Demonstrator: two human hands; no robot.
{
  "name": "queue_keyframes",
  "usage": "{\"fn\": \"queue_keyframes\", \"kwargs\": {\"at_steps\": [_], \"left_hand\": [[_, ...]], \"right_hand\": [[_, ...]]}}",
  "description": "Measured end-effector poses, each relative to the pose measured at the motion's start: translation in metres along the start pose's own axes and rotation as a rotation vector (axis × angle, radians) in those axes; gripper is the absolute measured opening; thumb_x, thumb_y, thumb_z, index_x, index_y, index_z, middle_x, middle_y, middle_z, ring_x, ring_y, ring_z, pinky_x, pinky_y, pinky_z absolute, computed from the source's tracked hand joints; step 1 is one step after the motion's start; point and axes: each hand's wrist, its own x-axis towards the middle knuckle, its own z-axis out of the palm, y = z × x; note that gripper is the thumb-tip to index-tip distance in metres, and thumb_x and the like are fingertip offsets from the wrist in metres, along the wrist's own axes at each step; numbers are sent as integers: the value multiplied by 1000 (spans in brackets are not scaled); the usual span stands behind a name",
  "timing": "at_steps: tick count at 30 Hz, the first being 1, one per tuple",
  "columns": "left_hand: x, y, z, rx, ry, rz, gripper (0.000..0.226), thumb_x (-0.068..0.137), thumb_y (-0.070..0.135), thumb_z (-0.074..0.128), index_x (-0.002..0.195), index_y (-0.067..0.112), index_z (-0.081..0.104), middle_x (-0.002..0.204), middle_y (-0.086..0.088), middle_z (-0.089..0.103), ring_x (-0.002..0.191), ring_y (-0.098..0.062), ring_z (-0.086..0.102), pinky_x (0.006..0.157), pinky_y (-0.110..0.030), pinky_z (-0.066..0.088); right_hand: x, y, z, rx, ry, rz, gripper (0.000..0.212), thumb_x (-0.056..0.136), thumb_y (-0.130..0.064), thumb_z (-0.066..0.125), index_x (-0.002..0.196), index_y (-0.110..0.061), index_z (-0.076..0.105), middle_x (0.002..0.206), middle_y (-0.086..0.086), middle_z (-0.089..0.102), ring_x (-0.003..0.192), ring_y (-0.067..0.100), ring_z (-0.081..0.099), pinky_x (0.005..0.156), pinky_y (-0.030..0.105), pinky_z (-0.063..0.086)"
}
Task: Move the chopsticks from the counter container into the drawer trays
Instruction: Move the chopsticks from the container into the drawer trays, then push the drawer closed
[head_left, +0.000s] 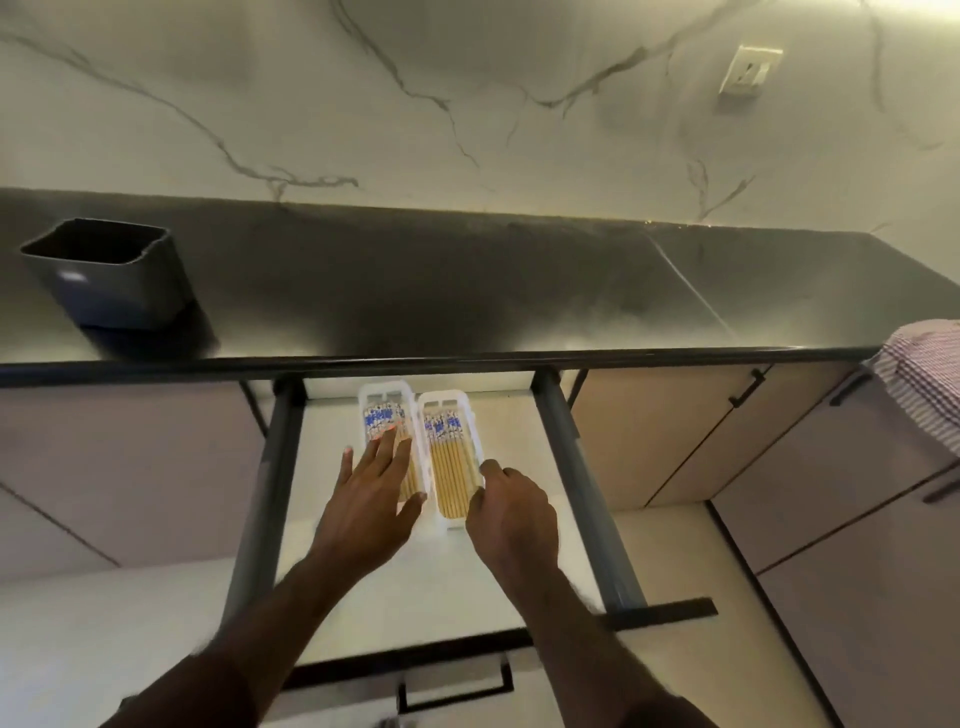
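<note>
Head view showed chopsticks (451, 467) already filling both drawer trays (440, 405), the counter container (111, 275) apparently empty, left hand (371, 499) fingers spread flat on them, right hand (511, 512) curled against a tray edge.

Drawer (519, 525) open from above; bare floor either side of the two trays (451, 415). Counter edge (467, 358) overhangs the rear. Side rails (576, 467) bound lateral reach.

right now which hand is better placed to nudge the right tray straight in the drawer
Right. The right hand already curls around the near right edge of the right tray, while the left hand lies flat with straight fingers over the left tray and its chopsticks.
</note>
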Motion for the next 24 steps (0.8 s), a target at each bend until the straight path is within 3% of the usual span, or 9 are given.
{"fn": "queue_keyframes", "kwargs": {"at_steps": [5,12,17,24], "left_hand": [[-97,9,-16,-24,54,-90,73,97,49,44,154,19,10,159,2,-4,149,-20,3,116,-40,-5],[-193,14,-17,-71,26,-187,82,95,54,43,152,16,-3,159,0,-10,145,-16,-13,118,-39,-4],[-235,9,-8,-22,-2,-241,91,84,73,7,149,12,-11,158,-5,-18,145,-21,-21,118,-39,-7],[-272,-1,30,-36,-77,-312,99,76,77,-13,148,9,-13,158,-10,-18,146,-25,-17,118,-41,-5]], "right_hand": [[-71,5,-11,-2,72,-73,33,95,-30,52,126,-19,55,98,1,68,84,18,65,71,30,54],[-147,13,0,8,36,-133,31,96,-33,47,123,-21,57,100,-2,67,88,15,62,67,24,42],[-181,16,26,13,-17,-160,23,93,-30,51,108,-17,63,96,0,66,88,17,61,66,22,37],[-194,27,71,-7,-182,-97,34,95,-33,53,126,-19,56,116,0,63,105,14,58,78,22,49]]}}
